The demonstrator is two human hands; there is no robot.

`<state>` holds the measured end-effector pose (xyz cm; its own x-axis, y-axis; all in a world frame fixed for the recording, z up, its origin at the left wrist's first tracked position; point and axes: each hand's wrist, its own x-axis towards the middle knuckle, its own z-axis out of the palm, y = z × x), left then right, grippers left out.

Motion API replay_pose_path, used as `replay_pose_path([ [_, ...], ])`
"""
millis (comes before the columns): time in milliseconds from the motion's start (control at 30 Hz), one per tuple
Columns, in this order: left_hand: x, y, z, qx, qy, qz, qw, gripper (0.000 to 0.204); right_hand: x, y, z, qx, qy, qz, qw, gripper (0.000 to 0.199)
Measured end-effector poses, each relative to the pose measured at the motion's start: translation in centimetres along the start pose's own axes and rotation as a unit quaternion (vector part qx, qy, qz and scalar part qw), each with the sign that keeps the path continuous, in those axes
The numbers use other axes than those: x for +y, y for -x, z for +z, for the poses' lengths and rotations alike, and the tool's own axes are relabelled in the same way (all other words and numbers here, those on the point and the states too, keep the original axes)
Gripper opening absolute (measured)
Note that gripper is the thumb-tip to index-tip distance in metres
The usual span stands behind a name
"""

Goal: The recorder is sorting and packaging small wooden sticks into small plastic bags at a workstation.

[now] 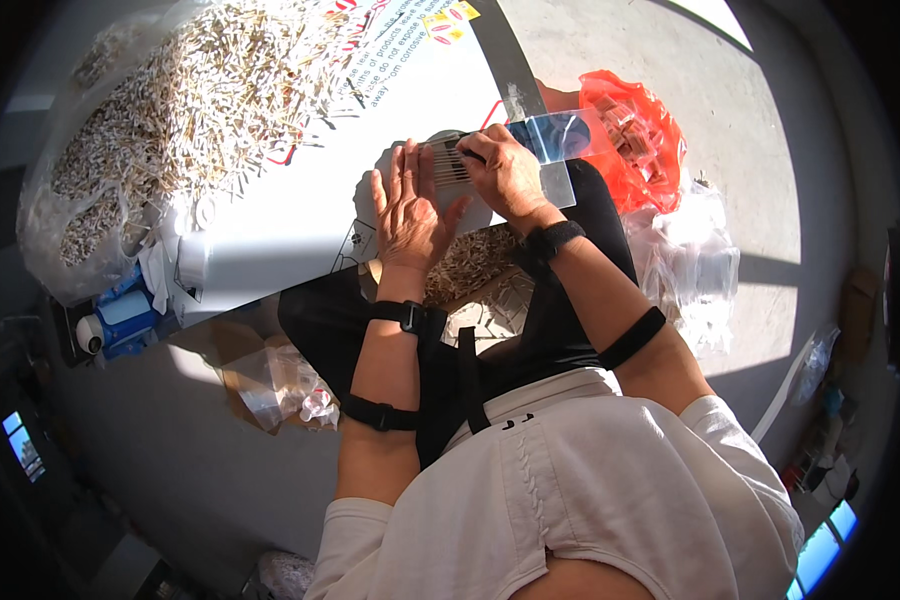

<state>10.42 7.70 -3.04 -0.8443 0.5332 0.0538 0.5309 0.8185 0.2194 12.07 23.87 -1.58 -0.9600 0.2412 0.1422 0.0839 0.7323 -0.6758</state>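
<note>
My left hand [408,205] lies flat with fingers straight, pressed against a row of thin pale sticks [448,165] lined up on the white sheet [300,215]. My right hand [505,172] is curled over the same row from the right and grips a clear plastic bag [560,140] that stretches off to the right. Both wrists wear black bands. A heap of the same small sticks [475,255] lies in my lap under the hands.
A large pile of loose pale sticks [190,100] covers the far left of the white sheet. A red plastic bag [635,140] and clear bags [695,265] lie on the floor to the right. Blue items [125,315] and a cardboard piece with clear wrappers [275,385] sit at left.
</note>
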Motion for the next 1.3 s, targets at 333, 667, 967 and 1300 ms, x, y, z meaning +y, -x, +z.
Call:
replay_pose_path([
  [333, 0.2, 0.1, -0.9, 0.019, 0.019, 0.009, 1.0, 0.082, -2.3, -4.8, 0.3, -0.07, -0.012, -0.025, 0.997, 0.016],
  [667, -0.2, 0.3, -0.1, 0.018, 0.014, 0.009, 1.0, 0.076, -6.7, -11.7, 7.7, -0.077, 0.077, -0.134, 0.985, 0.016],
  [967, -0.1, 0.3, -0.4, 0.023, 0.033, 0.002, 0.999, 0.085, -4.0, -12.2, 5.4, -0.14, 0.157, -0.194, 0.958, 0.011],
  [1300, 0.2, 0.4, -0.9, 0.035, 0.02, 0.018, 0.999, 0.086, -0.2, -9.0, -0.7, -0.201, 0.148, -0.296, 0.922, 0.009],
])
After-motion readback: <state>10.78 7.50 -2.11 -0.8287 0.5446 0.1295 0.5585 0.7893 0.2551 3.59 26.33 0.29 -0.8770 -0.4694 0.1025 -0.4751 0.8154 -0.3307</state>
